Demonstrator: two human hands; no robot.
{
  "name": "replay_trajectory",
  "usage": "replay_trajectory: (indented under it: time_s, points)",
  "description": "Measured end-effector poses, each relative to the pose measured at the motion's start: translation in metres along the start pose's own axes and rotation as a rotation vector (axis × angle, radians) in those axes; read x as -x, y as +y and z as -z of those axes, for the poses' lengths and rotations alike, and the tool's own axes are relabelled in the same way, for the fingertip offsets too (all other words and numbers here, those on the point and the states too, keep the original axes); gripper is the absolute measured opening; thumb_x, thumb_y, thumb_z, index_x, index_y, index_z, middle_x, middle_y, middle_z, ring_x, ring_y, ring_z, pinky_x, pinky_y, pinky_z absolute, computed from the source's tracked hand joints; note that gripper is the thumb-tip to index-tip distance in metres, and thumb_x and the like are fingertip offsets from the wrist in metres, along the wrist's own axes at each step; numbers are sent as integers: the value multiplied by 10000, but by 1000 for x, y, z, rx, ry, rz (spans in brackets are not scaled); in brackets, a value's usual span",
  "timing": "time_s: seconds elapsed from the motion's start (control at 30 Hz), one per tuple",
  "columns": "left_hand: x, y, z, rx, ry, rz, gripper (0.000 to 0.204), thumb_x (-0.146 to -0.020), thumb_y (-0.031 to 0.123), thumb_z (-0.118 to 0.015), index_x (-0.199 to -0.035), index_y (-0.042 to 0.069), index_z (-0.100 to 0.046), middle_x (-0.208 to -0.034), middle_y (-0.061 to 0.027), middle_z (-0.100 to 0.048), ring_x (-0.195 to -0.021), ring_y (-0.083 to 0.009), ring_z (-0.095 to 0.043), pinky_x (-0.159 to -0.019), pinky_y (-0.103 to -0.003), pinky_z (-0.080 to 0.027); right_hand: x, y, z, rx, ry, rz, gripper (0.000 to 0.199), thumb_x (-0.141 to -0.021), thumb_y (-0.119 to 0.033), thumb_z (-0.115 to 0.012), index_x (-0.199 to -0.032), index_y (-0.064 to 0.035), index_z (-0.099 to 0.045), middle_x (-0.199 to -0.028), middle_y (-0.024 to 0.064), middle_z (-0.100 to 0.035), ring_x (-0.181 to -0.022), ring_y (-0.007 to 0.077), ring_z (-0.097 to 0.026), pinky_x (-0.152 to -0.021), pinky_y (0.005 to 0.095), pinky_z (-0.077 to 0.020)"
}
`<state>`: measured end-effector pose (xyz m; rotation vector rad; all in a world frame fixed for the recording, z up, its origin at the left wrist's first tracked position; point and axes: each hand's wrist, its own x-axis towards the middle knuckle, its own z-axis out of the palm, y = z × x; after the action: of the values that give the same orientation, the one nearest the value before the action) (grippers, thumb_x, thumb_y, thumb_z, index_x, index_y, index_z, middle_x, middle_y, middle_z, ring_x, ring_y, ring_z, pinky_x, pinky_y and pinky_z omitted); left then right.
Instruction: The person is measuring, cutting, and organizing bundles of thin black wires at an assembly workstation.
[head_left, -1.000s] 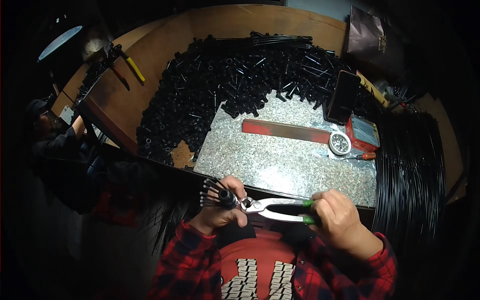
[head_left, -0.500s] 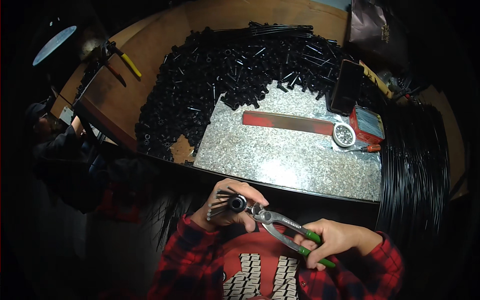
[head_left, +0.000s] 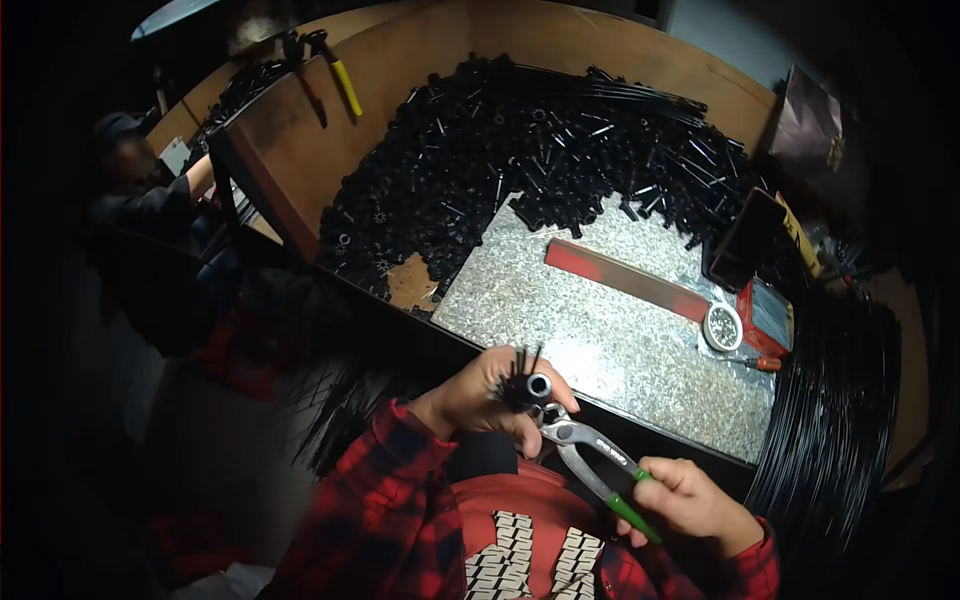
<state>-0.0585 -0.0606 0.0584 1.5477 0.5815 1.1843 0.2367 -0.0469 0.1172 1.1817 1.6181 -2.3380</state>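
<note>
1. Dim workshop surrounds a wooden table (head_left: 300, 150) with a speckled stone slab (head_left: 600, 330) lying on its near part; every place below is given relative to that slab.
2. Behind and left of the slab a deep heap of short black tubes (head_left: 500, 150) lies banked against the table's raised rim, likely so stock stays within reach.
3. On the slab's right half lie a red bar (head_left: 620, 280) and a white round roll (head_left: 722, 326), set aside from the bare working area.
4. Right of the slab a thick coil of black cable (head_left: 840, 400) curves along the table edge.
5. Just in front of the slab's near edge, the left hand (head_left: 480, 400) is closed around a black tube with spokes (head_left: 525, 385), its open end turned upward and held off the table so the tool can reach it.
6. The pliers (head_left: 590, 455) have their nose touching that tube; whether they grip it cannot be told.
7. The right hand (head_left: 690, 500), nearer the body than the slab, is wrapped around the green handles, far from the nose for leverage.
8. Far left of the slab another person (head_left: 150, 230) sits at a separate station.
</note>
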Motion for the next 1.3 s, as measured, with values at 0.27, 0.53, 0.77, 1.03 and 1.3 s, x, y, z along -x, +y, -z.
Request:
replay_trajectory:
  time_s: [0.27,0.53,0.77,1.03,1.3]
  points:
    - [1,-9,-2,40,128,-41,438,-650,51,-851,-1037,17,-651,-895,-8,-650,-825,-78,-592,-732,-237,-475,-19,25,-2,1232,707,847,588,-710,-122,-768,-1144,37,-404,-971,218,-529,-801,353,-573,-656,381,-472]
    - [2,-7,-3,184,13,136,514,-581,139,-882,-1029,25,-657,-914,-26,-660,-798,-96,-591,-695,-246,-472,-11,26,27,475,36,381,264,-904,-212,-590,-1009,29,-570,-777,145,-635,-628,254,-644,-540,307,-492]
    - [-3,-8,-10,114,3,209,557,-544,225,-902,-1008,14,-680,-937,-100,-679,-858,-173,-639,-743,-274,-487,-6,-8,10,1002,284,418,628,-619,-148,-854,-1127,-9,-510,-785,131,-586,-676,265,-620,-598,348,-478]
    - [-8,-19,-23,-47,52,24,481,-643,228,-862,-1006,59,-595,-778,3,-632,-676,-73,-591,-617,-229,-468,-14,-5,9,1312,578,606,617,-693,28,-582,-1291,-12,-430,-918,169,-480,-856,349,-505,-769,406,-415]
    - [0,-25,-25,165,128,90,545,-634,231,-877,-1034,40,-559,-783,27,-602,-695,-45,-562,-610,-219,-457,-34,11,19,991,251,613,522,-756,0,-572,-1260,0,-436,-1043,213,-527,-956,381,-557,-809,429,-460]
